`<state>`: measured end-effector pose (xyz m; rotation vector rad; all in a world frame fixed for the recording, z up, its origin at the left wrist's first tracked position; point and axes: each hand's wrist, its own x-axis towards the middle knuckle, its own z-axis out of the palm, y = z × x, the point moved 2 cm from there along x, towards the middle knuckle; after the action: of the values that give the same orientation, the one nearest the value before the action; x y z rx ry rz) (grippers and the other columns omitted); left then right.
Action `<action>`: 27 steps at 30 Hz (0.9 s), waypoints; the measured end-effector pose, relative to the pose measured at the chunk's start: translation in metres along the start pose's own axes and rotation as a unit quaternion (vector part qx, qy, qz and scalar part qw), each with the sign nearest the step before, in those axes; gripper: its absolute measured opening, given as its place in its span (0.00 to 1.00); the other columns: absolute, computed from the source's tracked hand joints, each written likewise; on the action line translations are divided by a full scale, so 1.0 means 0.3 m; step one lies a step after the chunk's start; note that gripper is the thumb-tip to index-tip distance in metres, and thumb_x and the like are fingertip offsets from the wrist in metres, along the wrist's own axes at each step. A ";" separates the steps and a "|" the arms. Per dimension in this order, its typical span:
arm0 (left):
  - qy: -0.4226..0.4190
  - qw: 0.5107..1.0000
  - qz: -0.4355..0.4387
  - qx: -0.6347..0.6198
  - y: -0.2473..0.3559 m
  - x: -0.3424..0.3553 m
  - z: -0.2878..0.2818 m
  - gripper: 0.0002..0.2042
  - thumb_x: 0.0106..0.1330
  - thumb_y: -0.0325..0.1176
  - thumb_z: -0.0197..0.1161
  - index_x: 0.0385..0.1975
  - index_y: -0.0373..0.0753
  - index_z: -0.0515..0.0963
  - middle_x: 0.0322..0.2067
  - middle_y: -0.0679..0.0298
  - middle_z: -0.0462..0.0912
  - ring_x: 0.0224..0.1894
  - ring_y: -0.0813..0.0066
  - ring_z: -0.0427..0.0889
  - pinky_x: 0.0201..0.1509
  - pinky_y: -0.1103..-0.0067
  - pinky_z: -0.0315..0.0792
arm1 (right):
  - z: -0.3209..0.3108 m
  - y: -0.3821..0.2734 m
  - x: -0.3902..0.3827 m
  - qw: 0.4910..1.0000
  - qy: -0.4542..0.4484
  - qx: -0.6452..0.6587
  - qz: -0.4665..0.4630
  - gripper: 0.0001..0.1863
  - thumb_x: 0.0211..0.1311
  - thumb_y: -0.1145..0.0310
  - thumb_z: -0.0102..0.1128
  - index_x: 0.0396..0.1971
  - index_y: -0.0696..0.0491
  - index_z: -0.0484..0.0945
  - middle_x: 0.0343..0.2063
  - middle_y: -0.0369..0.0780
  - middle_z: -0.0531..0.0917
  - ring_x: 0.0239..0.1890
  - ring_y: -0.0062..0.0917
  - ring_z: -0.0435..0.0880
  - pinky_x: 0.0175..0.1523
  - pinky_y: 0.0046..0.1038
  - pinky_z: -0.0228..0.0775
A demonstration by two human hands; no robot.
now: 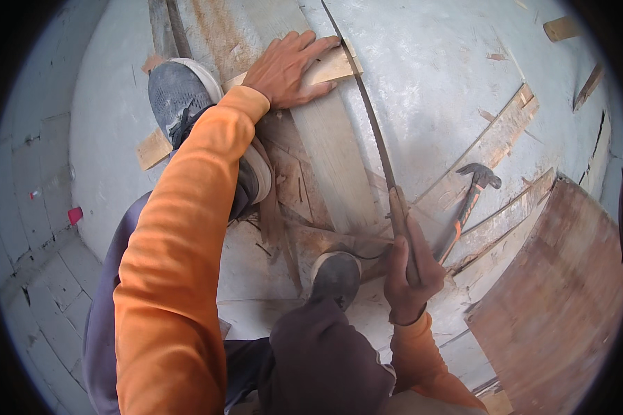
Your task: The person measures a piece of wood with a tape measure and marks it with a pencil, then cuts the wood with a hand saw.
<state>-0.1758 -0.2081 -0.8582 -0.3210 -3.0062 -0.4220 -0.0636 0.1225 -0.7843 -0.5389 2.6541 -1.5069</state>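
My left hand (pixel 284 70) lies flat with fingers spread, pressing on a short pale wooden plank (pixel 342 68). That plank runs crosswise over a longer, greyish plank (pixel 331 149). In my right hand (pixel 417 271), closed around its wooden handle, is a handsaw (pixel 375 128). The narrow toothed blade slants up and away to the left, and its far part meets the short plank's right end, close to my left fingertips. Whether the blade has cut into the wood I cannot tell. My left shoe (pixel 176 90) rests near the plank's left part, which my left arm partly hides.
A claw hammer (pixel 468 200) with a black and orange handle lies right of my right hand. Beyond it are wood strips (pixel 488 142) and a large reddish-brown board (pixel 554 297). Splintered scraps (pixel 291 166) lie between my feet. A block wall (pixel 31 187) stands at the left.
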 end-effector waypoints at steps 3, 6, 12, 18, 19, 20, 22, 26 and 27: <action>-0.005 1.000 -0.014 0.005 0.029 0.014 -0.003 0.33 0.62 0.50 0.66 0.64 0.44 0.67 0.46 0.55 0.73 0.51 0.54 0.73 0.59 0.63 0.68 | 0.045 -0.001 0.087 1.000 -0.008 0.000 0.014 0.17 0.62 0.80 0.62 0.51 0.67 0.79 0.39 0.54 0.87 0.35 0.29 0.91 0.38 0.20 0.78; -0.007 1.000 -0.005 0.007 0.024 0.021 0.013 0.32 0.62 0.51 0.66 0.64 0.44 0.67 0.46 0.56 0.73 0.51 0.54 0.73 0.59 0.63 0.68 | 0.099 -0.023 0.222 1.000 -0.002 0.008 0.007 0.17 0.62 0.80 0.61 0.52 0.67 0.79 0.40 0.55 0.87 0.35 0.28 0.91 0.38 0.21 0.78; -0.007 1.000 -0.011 0.020 0.015 0.006 0.001 0.32 0.62 0.51 0.66 0.64 0.44 0.67 0.48 0.56 0.73 0.51 0.54 0.73 0.60 0.64 0.67 | -0.004 -0.001 0.020 0.999 0.018 -0.006 -0.031 0.17 0.61 0.80 0.63 0.51 0.63 0.81 0.35 0.51 0.88 0.30 0.25 0.89 0.35 0.22 0.77; 0.032 0.999 0.012 -0.015 0.021 0.019 0.001 0.32 0.62 0.50 0.66 0.64 0.44 0.67 0.47 0.56 0.73 0.51 0.54 0.73 0.60 0.64 0.67 | 0.102 -0.020 0.232 0.999 -0.003 0.035 0.020 0.18 0.61 0.82 0.61 0.52 0.67 0.80 0.40 0.54 0.87 0.40 0.31 0.90 0.45 0.24 0.79; 0.021 1.000 0.015 -0.011 0.016 0.018 0.007 0.32 0.62 0.50 0.66 0.64 0.44 0.67 0.47 0.56 0.73 0.51 0.55 0.73 0.59 0.64 0.67 | 0.097 -0.014 0.226 0.999 -0.003 0.038 0.027 0.18 0.61 0.82 0.61 0.51 0.67 0.79 0.41 0.54 0.87 0.41 0.32 0.90 0.46 0.24 0.80; 0.010 1.000 0.017 -0.015 0.023 0.020 0.021 0.32 0.62 0.50 0.66 0.64 0.44 0.67 0.47 0.56 0.73 0.50 0.55 0.73 0.59 0.64 0.67 | 0.090 0.001 0.216 0.999 -0.005 0.036 0.038 0.18 0.61 0.83 0.61 0.51 0.68 0.79 0.41 0.54 0.87 0.42 0.33 0.90 0.47 0.25 0.80; -0.005 1.000 0.010 -0.008 0.006 0.020 0.001 0.32 0.61 0.50 0.67 0.64 0.44 0.67 0.46 0.56 0.74 0.50 0.55 0.73 0.58 0.64 0.67 | 0.061 0.021 0.115 1.000 0.015 0.002 -0.015 0.17 0.61 0.82 0.62 0.51 0.67 0.80 0.40 0.54 0.87 0.40 0.31 0.90 0.44 0.24 0.79; -0.017 1.000 -0.015 0.004 0.030 -0.011 0.009 0.33 0.60 0.51 0.66 0.65 0.47 0.67 0.47 0.58 0.74 0.50 0.58 0.73 0.57 0.66 0.67 | 0.077 0.014 0.085 1.000 0.022 -0.005 -0.022 0.17 0.61 0.80 0.63 0.51 0.65 0.80 0.38 0.54 0.87 0.38 0.31 0.91 0.42 0.25 0.80; -0.007 1.000 -0.009 0.012 0.029 0.007 0.008 0.34 0.59 0.51 0.66 0.66 0.49 0.67 0.48 0.59 0.73 0.50 0.60 0.73 0.56 0.67 0.68 | 0.100 0.004 0.130 0.999 0.028 -0.005 -0.021 0.17 0.62 0.80 0.63 0.51 0.65 0.80 0.38 0.54 0.87 0.38 0.31 0.91 0.42 0.25 0.80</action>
<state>-0.1761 -0.1989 -0.8580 -0.2970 -3.0273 -0.3866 -0.0943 0.0860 -0.7959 -0.5633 2.7100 -1.5441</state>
